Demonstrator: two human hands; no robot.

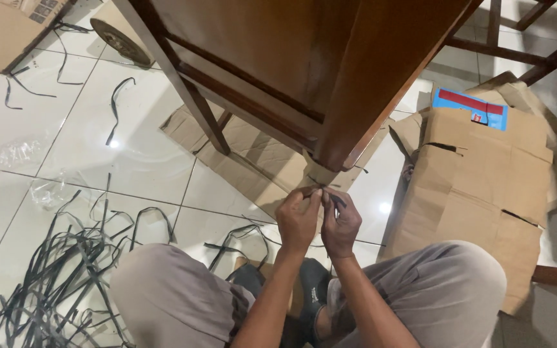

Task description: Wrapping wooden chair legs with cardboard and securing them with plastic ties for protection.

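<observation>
Black strap offcuts [59, 270] litter white tiles [27, 129]; flattened cardboard box [478, 174] lies right.

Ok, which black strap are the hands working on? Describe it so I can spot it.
Find the brown wooden furniture leg; its foot wears a cardboard wrap. The thin black plastic strap crosses that wrap, pinched by both hands, unlike the loose straps on the floor.

the glossy white tile floor [149, 167] carries loose black straps [59, 270], flattened cardboard [478, 187] and clear plastic wrap [1, 154].
</observation>
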